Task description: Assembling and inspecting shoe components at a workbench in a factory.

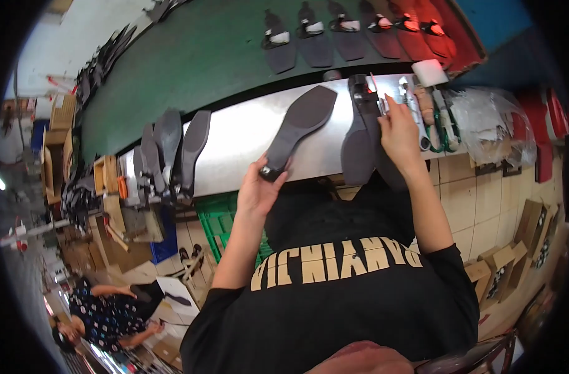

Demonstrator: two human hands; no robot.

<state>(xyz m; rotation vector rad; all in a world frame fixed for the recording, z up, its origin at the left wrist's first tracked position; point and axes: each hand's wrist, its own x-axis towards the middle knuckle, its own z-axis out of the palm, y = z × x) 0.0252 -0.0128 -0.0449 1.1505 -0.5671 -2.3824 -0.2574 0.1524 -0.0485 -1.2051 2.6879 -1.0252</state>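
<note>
Beyond the fingers of the left hand (258, 190) and the right hand (401, 136), a green work surface (191, 75) is stretching away, and a bare metal ledge (231, 134) is running beneath them. A row of dark sandals (315, 50) is lying past the fingertips, its right end glowing red, seemingly spaced so each can be picked up singly. Right of the right fingers, a clear plastic bag (493, 118) is slumping; left of the left fingers, a group of dark soles (196, 134) is standing close together.

The left fingers are pinching narrowly around the heel end of a dark shoe sole (304, 118), which is slanting away from them over the ledge; this grip is probably leaving its broad face uncovered. Just left of the right fingers, two more soles (357, 149) are lying side by side. Green-handled tools (448, 128) and a white block (429, 73) are sitting to their right, likely for easy reach.

The right fingers are bending near a thin pale object (380, 100); whether they are gripping it, I cannot tell. The left fingers are hiding part of the heel, and the right forearm side is obscuring one sole's edge.
</note>
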